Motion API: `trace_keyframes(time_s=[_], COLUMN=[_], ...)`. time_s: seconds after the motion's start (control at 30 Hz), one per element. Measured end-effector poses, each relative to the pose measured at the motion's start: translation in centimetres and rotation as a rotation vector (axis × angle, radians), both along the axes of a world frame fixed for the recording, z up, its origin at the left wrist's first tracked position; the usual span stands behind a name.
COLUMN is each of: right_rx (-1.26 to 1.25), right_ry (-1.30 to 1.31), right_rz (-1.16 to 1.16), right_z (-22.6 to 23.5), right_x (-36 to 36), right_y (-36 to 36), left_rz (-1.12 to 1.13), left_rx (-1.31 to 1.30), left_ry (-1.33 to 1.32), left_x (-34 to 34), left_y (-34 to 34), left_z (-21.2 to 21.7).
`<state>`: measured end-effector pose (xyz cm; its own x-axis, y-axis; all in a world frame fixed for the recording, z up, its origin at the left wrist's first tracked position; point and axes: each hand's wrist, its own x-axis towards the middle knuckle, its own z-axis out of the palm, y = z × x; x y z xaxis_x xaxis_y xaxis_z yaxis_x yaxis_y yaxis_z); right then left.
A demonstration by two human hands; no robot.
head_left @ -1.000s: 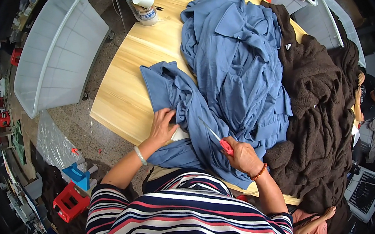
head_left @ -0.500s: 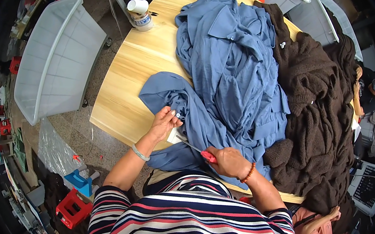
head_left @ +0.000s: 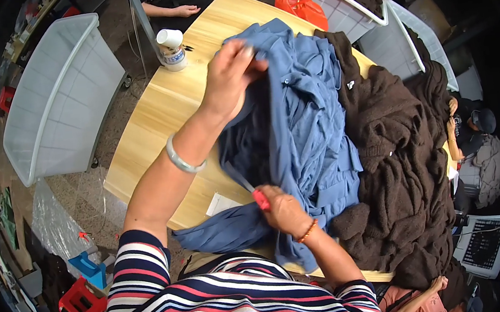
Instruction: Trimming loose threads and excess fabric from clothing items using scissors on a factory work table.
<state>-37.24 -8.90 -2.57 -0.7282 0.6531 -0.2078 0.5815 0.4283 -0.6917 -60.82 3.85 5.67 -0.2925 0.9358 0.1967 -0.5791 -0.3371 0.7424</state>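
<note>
My left hand (head_left: 227,82) is raised over the table, fingers pinched on an edge of a blue shirt (head_left: 312,113). The lifted cloth hangs down in a fold with its dark inner side showing. My right hand (head_left: 286,213) is lower, near the table's front edge, closed around a red-handled tool (head_left: 261,200) with a thin metal shaft. That shaft points up and left toward the hanging cloth; its tip and exact kind I cannot make out. A blue sleeve-like piece (head_left: 221,229) lies to the left of my right hand, beside a small white paper (head_left: 221,203).
Dark brown knitwear (head_left: 391,141) is heaped along the right of the wooden table (head_left: 155,123). A white cup (head_left: 169,39) sits on a jar (head_left: 174,59) at the far left edge. A white bin (head_left: 64,96) stands left; a red bag (head_left: 301,5) lies far off. Other people sit around.
My left hand has risen and moved away from me, lifting the shirt's cloth from the table. My right hand, still holding the red-handled tool, has shifted slightly left within the view.
</note>
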Motion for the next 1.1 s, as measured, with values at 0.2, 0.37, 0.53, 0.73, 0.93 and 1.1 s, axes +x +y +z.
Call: trace_keyframes(time_s=[0.2, 0.37, 0.53, 0.73, 0.93, 1.1], right_rx=[0.437, 0.551, 0.135, 0.107, 0.020, 0.048], right_ry=[0.188, -0.027, 0.104, -0.072, -0.168, -0.128], right_rz=[-0.293, -0.354, -0.209, 0.210, 0.182, 0.033], right_z=[1.7, 2.9, 3.1, -5.0, -8.0, -7.7], right_x=[3.0, 6.9, 5.2, -1.1, -0.3, 0.7], right_y=[9.2, 11.6, 1.6, -6.5, -6.0, -5.1], left_rz=[0.177, 0.069, -0.180, -0.072, -0.223, -0.074], left_rx=[0.121, -0.217, -0.882, -0.994, -0.952, -0.830], left_ry=[0.416, 1.019, 1.393, 1.451, 1.531, 1.396], left_x=[-0.9, -0.6, -3.0, 0.5, -3.3, -6.3], left_y=[7.5, -2.9, -28.7, -38.2, -36.5, -30.5], left_z=[1.1, -9.9, -15.4, -18.1, -16.1, -14.1])
